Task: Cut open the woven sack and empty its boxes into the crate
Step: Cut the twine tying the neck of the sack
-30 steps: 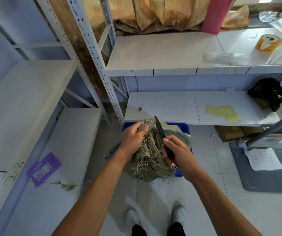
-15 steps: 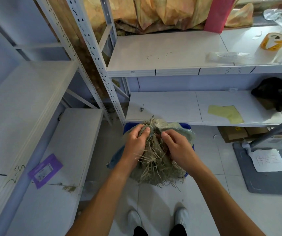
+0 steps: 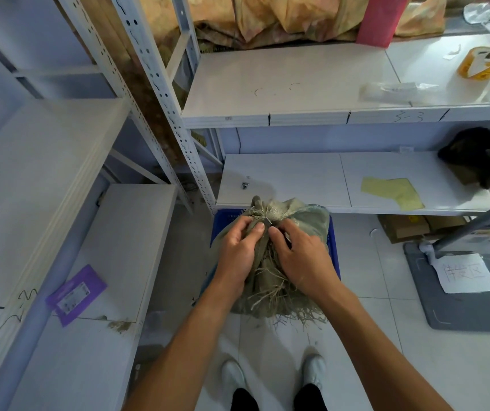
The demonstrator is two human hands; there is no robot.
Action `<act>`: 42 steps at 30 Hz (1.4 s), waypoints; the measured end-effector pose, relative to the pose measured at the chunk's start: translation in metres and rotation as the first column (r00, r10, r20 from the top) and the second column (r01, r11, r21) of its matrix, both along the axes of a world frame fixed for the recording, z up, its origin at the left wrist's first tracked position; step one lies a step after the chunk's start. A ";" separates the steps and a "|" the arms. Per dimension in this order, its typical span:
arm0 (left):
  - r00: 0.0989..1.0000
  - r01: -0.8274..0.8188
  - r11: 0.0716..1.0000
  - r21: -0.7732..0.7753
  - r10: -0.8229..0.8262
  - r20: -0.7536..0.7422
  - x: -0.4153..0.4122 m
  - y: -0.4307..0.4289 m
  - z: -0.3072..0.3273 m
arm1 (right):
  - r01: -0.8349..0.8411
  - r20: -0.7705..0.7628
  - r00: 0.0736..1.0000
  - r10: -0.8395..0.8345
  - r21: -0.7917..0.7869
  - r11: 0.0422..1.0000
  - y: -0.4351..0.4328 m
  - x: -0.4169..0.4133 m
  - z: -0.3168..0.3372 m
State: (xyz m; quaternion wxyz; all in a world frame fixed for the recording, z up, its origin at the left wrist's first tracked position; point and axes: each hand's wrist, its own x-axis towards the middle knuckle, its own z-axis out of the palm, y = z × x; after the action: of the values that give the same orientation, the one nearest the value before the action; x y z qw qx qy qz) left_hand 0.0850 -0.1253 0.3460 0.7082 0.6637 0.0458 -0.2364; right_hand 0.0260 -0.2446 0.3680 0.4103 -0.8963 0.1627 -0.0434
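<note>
A grey-green woven sack (image 3: pixel 306 221) with frayed strands stands in a blue crate (image 3: pixel 334 256) on the floor, in front of the lower shelf. Its neck is bunched and tied at the top. My left hand (image 3: pixel 238 253) grips the neck from the left. My right hand (image 3: pixel 303 256) is curled against the neck from the right. A thin grey knife tip (image 3: pixel 268 221) shows at the tie between my fingers; the black handle is hidden under my right hand. No boxes show.
White metal shelving surrounds the spot: the lower shelf edge (image 3: pixel 356 209) is just behind the sack, another rack to the left holds a purple card (image 3: pixel 75 295). A grey mat (image 3: pixel 469 310) and cardboard box (image 3: pixel 401 229) lie right. My shoes (image 3: pixel 273 378) stand below.
The black knife, held upright in my right hand a second ago, has dropped into the sack's neck and is mostly hidden. Both hands have closed in on the tie.
</note>
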 end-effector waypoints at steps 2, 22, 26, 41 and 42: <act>1.000 0.016 1.000 -0.004 -0.016 0.001 0.001 0.001 0.000 | 0.009 -0.007 1.000 -0.009 0.007 1.000 -0.001 0.001 0.000; 0.999 -0.031 0.998 -0.054 0.030 -0.019 0.008 0.004 0.001 | -0.013 -0.055 0.998 0.018 0.087 0.996 0.005 0.015 -0.004; 0.999 -0.034 0.999 -0.028 0.034 -0.007 0.007 0.003 0.002 | 0.045 -0.024 0.999 -0.043 0.105 0.993 0.011 0.014 -0.005; 0.975 -0.125 0.985 0.121 0.099 0.198 -0.001 -0.006 0.002 | 0.091 -0.113 0.987 -0.111 -0.167 0.982 0.026 0.026 0.009; 0.972 -0.134 0.981 0.139 0.102 0.213 -0.002 -0.006 0.003 | 0.089 -0.108 0.988 -0.112 -0.203 0.975 0.026 0.027 0.009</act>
State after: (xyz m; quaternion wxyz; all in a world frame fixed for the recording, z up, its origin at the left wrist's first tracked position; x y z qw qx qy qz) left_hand 0.0830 -0.1315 0.3491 0.6691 0.7328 0.0301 -0.1197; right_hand 0.0531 -0.2187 0.3773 0.3064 -0.9241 0.2269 -0.0266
